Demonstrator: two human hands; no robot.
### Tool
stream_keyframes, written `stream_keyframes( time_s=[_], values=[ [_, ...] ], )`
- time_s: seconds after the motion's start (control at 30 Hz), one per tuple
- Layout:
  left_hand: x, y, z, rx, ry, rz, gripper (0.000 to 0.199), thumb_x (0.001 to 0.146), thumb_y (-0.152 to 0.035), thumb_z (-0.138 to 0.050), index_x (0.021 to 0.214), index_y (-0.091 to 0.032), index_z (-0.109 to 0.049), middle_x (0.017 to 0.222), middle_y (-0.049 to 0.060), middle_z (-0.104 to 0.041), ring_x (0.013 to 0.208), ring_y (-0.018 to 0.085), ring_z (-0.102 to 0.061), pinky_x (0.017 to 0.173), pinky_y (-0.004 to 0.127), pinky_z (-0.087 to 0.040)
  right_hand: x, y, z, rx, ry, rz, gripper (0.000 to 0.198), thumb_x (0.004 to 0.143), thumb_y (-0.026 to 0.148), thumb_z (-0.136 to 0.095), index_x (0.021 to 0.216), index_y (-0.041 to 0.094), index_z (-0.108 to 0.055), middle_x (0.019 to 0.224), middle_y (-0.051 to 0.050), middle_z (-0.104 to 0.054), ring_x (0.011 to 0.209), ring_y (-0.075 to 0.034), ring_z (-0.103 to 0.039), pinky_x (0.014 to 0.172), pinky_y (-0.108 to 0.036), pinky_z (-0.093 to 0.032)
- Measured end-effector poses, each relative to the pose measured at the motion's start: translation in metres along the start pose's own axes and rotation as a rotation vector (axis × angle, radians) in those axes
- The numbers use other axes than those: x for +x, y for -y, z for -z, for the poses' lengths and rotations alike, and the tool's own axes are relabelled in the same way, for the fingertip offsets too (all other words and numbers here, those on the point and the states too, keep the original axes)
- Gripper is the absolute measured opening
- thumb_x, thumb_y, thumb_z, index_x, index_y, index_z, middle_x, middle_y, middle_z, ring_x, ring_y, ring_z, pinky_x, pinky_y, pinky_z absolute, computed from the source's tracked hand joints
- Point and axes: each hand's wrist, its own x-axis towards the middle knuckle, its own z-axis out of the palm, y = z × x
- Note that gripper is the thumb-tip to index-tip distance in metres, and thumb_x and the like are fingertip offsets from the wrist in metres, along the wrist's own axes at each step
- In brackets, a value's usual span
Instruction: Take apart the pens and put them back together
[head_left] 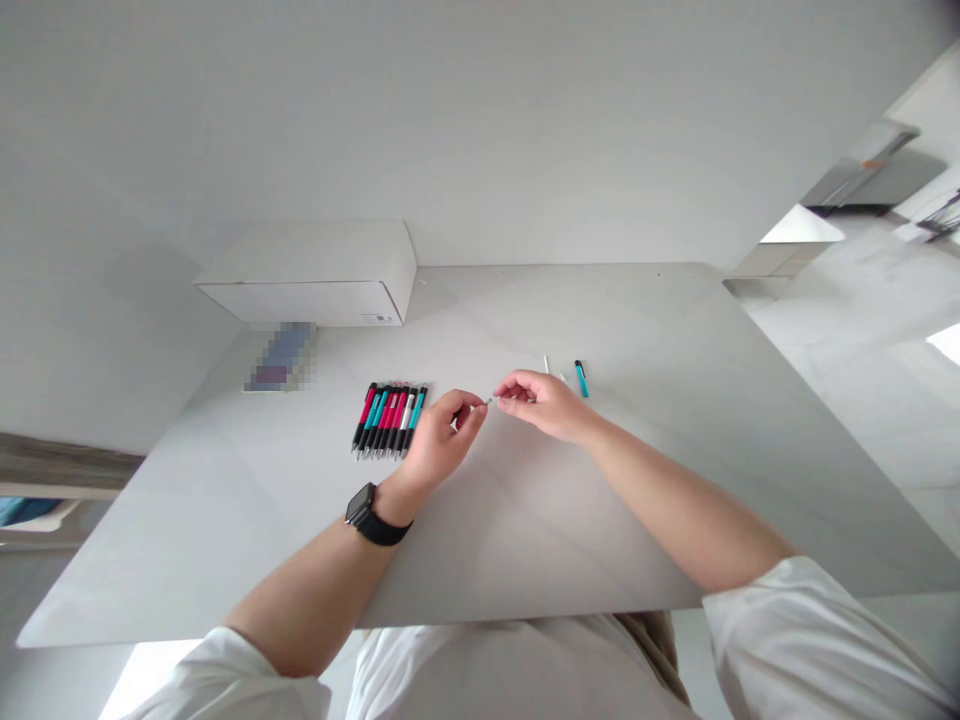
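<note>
Left of the frame's centre, a row of pens (387,415) lies side by side on the pale surface (645,320); keeping the elbow and wrist clear of it would leave the row undisturbed. Just right of it, the left hand (437,435) is closed in a pinch on a tiny part (490,401), near mid-frame; something dark also shows inside its curled fingers, too hidden to name. A light fingertip grip should suit so small a piece, with the forearm steadied low over the surface. The right hand (551,405) meets it from the right, fingertips curled together close to the part; whether they grip anything I cannot tell. Bringing both sets of fingertips in line would probably help. Right of centre, beyond the right hand, lie a thin white piece (546,364), a small pale bit (563,377) and a teal pen piece (582,380), best left unbrushed by the knuckles.
</note>
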Motion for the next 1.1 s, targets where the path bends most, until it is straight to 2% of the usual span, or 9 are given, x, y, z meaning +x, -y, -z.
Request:
stream_keyframes(
  time_s=[0.13,0.23,0.33,0.5,0.6,0.7,0.9,1.1],
  values=[
    [-0.001,0.001,-0.002,-0.007,0.006,0.001,0.026,0.101,-0.043,-0.057,0.099,-0.020,-0.070,0.075,0.001,-0.058,0.069,0.015,-0.053,0.066,0.028,-0.043,-0.008,0.000,-0.020,0.143,-0.048,-0.009,0.028,0.090,0.050,-0.069,0.099,0.024,-0.073,0.086,0.000,-0.068,0.072,-0.014,-0.056,0.066,-0.026,-0.044],
    [-0.001,0.002,-0.004,0.002,0.012,-0.003,0.025,0.100,-0.041,-0.060,0.098,-0.020,-0.071,0.074,0.001,-0.057,0.069,0.015,-0.052,0.066,0.027,-0.043,-0.007,-0.002,-0.022,0.184,-0.067,-0.047,0.030,0.089,0.051,-0.069,0.097,0.023,-0.072,0.081,0.000,-0.065,0.068,-0.014,-0.054,0.061,-0.026,-0.042],
    [-0.001,0.002,-0.006,0.005,0.025,0.000,0.023,0.100,-0.040,-0.060,0.101,-0.020,-0.072,0.075,0.000,-0.057,0.068,0.014,-0.051,0.065,0.027,-0.042,-0.007,-0.001,-0.016,0.138,-0.053,-0.043,0.030,0.089,0.051,-0.067,0.095,0.023,-0.073,0.081,0.000,-0.066,0.069,-0.014,-0.055,0.062,-0.026,-0.043],
    [-0.001,0.004,-0.007,0.008,0.080,0.022,0.024,0.100,-0.037,-0.057,0.112,-0.021,-0.071,0.075,0.000,-0.054,0.068,0.015,-0.051,0.065,0.026,-0.043,0.009,-0.009,0.015,-0.107,-0.099,-0.113,0.020,0.088,0.042,-0.067,0.089,0.024,-0.074,0.083,-0.001,-0.071,0.074,-0.016,-0.061,0.066,-0.026,-0.044],
    [-0.002,0.007,-0.007,0.000,0.081,-0.003,0.029,0.099,-0.028,-0.054,0.125,-0.022,-0.067,0.083,0.001,-0.057,0.076,0.016,-0.055,0.074,0.028,-0.048,0.031,-0.023,0.040,-0.354,-0.096,-0.270,0.011,0.083,0.034,-0.070,0.084,0.025,-0.077,0.085,-0.002,-0.076,0.073,-0.017,-0.064,0.064,-0.027,-0.044],
    [-0.002,0.010,-0.006,-0.039,0.073,-0.036,0.040,0.101,-0.022,-0.048,0.140,-0.022,-0.059,0.098,0.006,-0.063,0.090,0.018,-0.061,0.085,0.031,-0.051,0.054,-0.035,0.054,-0.558,-0.091,-0.388,0.008,0.078,0.030,-0.075,0.082,0.024,-0.078,0.084,-0.006,-0.077,0.076,-0.020,-0.066,0.066,-0.029,-0.044],
    [0.000,0.018,-0.008,-0.050,0.081,-0.089,0.046,0.105,-0.022,-0.041,0.150,-0.022,-0.051,0.108,0.009,-0.067,0.101,0.020,-0.064,0.095,0.034,-0.051,0.078,-0.040,0.046,-0.726,-0.041,-0.534,0.010,0.075,0.029,-0.079,0.083,0.023,-0.080,0.087,-0.011,-0.076,0.078,-0.024,-0.069,0.070,-0.032,-0.048],
    [0.001,0.016,-0.006,-0.047,0.145,-0.012,0.057,0.102,-0.019,-0.049,0.157,-0.027,-0.038,0.117,0.007,-0.074,0.095,0.016,-0.068,0.092,0.031,-0.054,0.078,-0.039,0.041,-0.782,-0.063,-0.512,0.014,0.078,0.034,-0.079,0.086,0.023,-0.079,0.089,-0.012,-0.076,0.081,-0.027,-0.069,0.068,-0.034,-0.047]
  ],
)
